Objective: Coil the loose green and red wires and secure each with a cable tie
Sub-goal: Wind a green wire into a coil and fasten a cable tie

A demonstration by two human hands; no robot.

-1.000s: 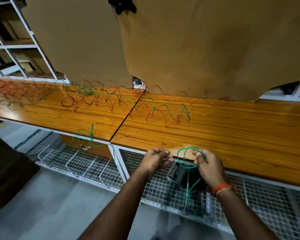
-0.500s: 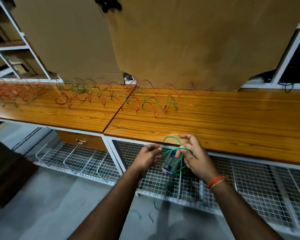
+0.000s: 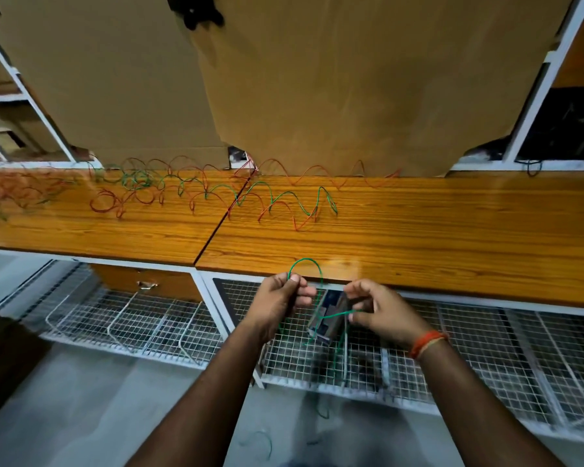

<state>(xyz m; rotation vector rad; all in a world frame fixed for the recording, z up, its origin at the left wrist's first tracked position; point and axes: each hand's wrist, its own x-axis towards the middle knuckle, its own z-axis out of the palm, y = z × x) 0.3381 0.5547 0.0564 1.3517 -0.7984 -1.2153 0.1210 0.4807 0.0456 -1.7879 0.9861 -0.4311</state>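
A thin green wire (image 3: 307, 261) arches up from my left hand (image 3: 281, 303), which pinches it between thumb and fingers just below the front edge of the wooden bench (image 3: 418, 237). The same wire runs across to my right hand (image 3: 380, 313), whose fingers pinch it, and a loose end hangs down in front of the wire shelf. Farther back on the bench lie loose curly green wires (image 3: 284, 197) mixed with red wires (image 3: 129, 200), strung out from the far left to the middle. No cable tie can be made out.
A white wire-mesh shelf (image 3: 469, 358) runs under the bench, with a small box (image 3: 326, 318) on it between my hands. Large brown cardboard sheets (image 3: 351, 79) stand against the back. White shelving frames flank both sides. Short bits of green wire lie on the grey floor (image 3: 260, 443).
My hands have moved apart. The small green loop held by my right hand has opened out, and my left hand now pinches the wire, which spans between both hands.
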